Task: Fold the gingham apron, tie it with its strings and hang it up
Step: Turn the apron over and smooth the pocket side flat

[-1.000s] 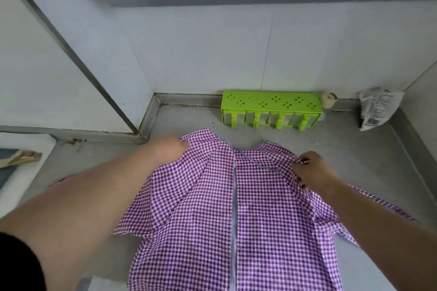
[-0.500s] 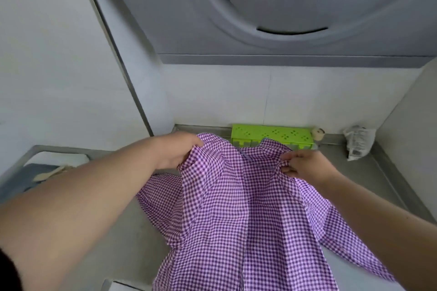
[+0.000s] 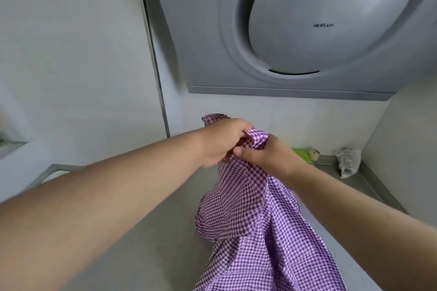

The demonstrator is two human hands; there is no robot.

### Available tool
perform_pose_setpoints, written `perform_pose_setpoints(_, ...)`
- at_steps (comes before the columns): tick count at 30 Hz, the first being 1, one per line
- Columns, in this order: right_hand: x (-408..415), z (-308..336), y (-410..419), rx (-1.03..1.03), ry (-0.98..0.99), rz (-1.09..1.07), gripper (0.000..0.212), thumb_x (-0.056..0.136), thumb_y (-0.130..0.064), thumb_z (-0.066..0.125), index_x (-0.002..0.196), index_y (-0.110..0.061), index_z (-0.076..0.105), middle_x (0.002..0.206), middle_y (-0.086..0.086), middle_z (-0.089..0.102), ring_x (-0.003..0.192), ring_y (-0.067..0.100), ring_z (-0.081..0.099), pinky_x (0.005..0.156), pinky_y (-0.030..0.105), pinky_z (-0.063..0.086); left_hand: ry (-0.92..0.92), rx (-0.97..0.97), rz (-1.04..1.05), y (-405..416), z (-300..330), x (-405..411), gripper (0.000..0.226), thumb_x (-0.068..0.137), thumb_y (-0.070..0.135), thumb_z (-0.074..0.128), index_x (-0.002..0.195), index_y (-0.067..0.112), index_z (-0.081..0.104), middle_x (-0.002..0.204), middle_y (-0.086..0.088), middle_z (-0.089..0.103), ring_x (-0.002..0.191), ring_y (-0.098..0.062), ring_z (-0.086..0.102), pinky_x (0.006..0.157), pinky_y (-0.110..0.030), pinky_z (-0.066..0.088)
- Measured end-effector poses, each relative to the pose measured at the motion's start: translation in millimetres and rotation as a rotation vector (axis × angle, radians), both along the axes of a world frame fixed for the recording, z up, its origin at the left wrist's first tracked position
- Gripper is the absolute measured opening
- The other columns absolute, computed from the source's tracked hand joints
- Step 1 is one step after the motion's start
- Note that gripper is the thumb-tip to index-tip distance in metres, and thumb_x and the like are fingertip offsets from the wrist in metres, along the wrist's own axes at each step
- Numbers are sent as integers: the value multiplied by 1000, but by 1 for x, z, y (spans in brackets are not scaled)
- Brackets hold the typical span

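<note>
Head view: gingham apron (image 3: 255,215), purple and white check, lifted by its top edge above a grey countertop (image 3: 146,231), lower cloth draping down in loose folds toward the bottom of the frame and out of sight there

Left hand (image 3: 221,144) clenched around a bunch of the upper cloth, fingers curled into the fabric, a corner of gingham poking up behind the knuckles

Right hand (image 3: 269,156) just beside it, touching or nearly touching, thumb and fingers gripping the same gathered top edge from the other side

Both top corners brought together between the two hands, so apparently mid-fold, halves of the apron meeting lengthwise; strings not made out among the folds

Above, a grey range hood (image 3: 295,30) with a round panel; along the back wall a bit of green rack (image 3: 301,153), a small round object beside it too small to name, and a crumpled plastic bag (image 3: 347,160) in the corner

Judged from the drape: thin, light, very soft cloth, no stiffness at all, likely to slump and slide out of alignment if held by one point only. Best taken at corners and along hems, with a pinch at each end to keep the edges matched; laid flat on the counter for pressing the crease. Nothing fragile, little risk beyond a crooked fold or tangled strings
</note>
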State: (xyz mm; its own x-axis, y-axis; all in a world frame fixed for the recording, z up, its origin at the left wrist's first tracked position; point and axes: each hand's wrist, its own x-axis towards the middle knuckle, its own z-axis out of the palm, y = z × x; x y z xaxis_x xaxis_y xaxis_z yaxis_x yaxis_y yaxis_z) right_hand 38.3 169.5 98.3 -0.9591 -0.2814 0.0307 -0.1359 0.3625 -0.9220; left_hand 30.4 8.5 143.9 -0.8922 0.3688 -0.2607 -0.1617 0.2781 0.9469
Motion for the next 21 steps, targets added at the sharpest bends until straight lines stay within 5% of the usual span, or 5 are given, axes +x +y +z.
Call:
perform_pose_setpoints(2, 6, 13, -9, -50, -13, -147, 41, 74, -49, 87, 96, -17, 75, 90, 4, 80, 87, 24, 77, 89, 51, 61, 121, -95, -1, 0, 14, 13, 39, 109, 23, 37, 80, 13, 62, 71, 4, 66, 61, -4, 59, 64, -29, 43)
perform_pose_setpoints(7, 22, 33, -17, -176, -45, -182, 4, 90, -28, 74, 91, -25, 74, 92, -4, 80, 81, 12, 77, 82, 37, 60, 199, -248, -121, -25, 45, 35, 37, 110, 30, 43, 126, 15, 73, 115, 4, 76, 108, -4, 68, 99, -25, 49)
perform_pose_setpoints(10, 27, 45, -15, -304, -111, -258, 23, 83, -28, 72, 99, -11, 76, 96, 7, 80, 92, 27, 77, 92, 49, 58, 398, -354, -101, -52, 62, 35, 35, 110, 20, 43, 120, 25, 77, 113, 21, 68, 90, 22, 57, 89, -6, 40)
perform_pose_setpoints(15, 45, 82, -2, -553, -261, -197, 21, 97, -13, 53, 106, -1, 67, 95, 12, 78, 84, 27, 73, 86, 40, 56, 477, -490, 227, -103, 67, 15, 30, 108, 29, 44, 110, 25, 74, 111, 6, 71, 91, -6, 60, 80, -22, 46)
perform_pose_setpoints(21, 55, 108, 11, -769, -277, 6, 36, 73, -25, 51, 92, -7, 77, 109, 17, 74, 92, 32, 70, 97, 44, 50, 370, -562, -131, -86, 78, 41, 25, 108, 9, 52, 131, 16, 60, 133, 6, 63, 118, -17, 66, 103, -26, 50)
